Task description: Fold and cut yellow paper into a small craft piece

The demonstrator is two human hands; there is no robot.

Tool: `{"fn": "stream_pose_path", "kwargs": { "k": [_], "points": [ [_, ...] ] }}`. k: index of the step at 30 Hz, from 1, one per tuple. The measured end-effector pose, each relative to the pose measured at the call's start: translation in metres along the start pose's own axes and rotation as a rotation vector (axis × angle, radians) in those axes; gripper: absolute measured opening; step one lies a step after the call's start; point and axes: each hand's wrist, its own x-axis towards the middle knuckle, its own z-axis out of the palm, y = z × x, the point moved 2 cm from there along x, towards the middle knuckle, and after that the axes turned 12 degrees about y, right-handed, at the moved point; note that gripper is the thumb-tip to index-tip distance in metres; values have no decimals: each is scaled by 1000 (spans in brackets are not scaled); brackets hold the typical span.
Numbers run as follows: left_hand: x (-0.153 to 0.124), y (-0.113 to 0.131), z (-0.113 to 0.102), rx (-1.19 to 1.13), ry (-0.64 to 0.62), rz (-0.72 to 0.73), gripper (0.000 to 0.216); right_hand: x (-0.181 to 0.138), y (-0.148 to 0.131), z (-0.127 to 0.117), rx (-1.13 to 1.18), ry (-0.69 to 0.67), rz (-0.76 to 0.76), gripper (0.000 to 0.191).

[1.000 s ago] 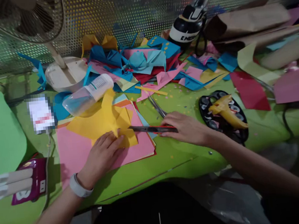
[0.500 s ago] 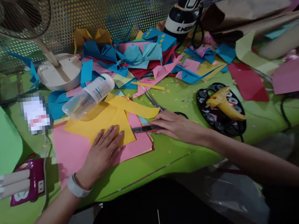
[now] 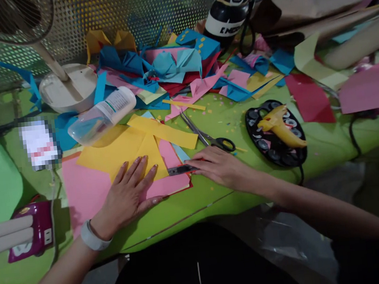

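Observation:
My left hand [image 3: 131, 192] lies flat with its fingers spread, pressing a yellow paper sheet [image 3: 100, 156] onto a pink sheet [image 3: 83, 188]. A grey band circles that wrist. To its right, my right hand [image 3: 220, 166] is closed around a slim dark tool with some red on it, apparently a box cutter [image 3: 179, 170]. Its squared tip points left and meets the yellow sheet's right edge. A yellow strip [image 3: 171, 134] slants across the upper sheets. Just beyond my right hand lie black-handled scissors [image 3: 205, 136], partly spread.
A clear plastic bottle [image 3: 103, 117] lies on its side behind the sheets. At right, a yellow glue gun [image 3: 282, 128] rests on a black tray [image 3: 260, 153]. Folded papers [image 3: 175, 67] crowd the back. A fan [image 3: 68, 89], phone [image 3: 38, 143] and purple power block [image 3: 45, 225] stand left.
My right hand and the box cutter have shifted slightly left and down, uncovering more of the scissors' handles. My left hand stays on the yellow sheet. The whole view has shifted a little.

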Motion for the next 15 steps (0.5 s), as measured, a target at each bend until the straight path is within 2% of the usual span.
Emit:
{"fn": "stream_pose_path", "kwargs": {
  "k": [8,15],
  "points": [
    [1,1,-2,22,-34,1,73,-7,-8,0,-11,27,19,32],
    [1,2,-1,-8,-26,10,79,-2,-16,1,-36,50,-33,28]
  ]
}}
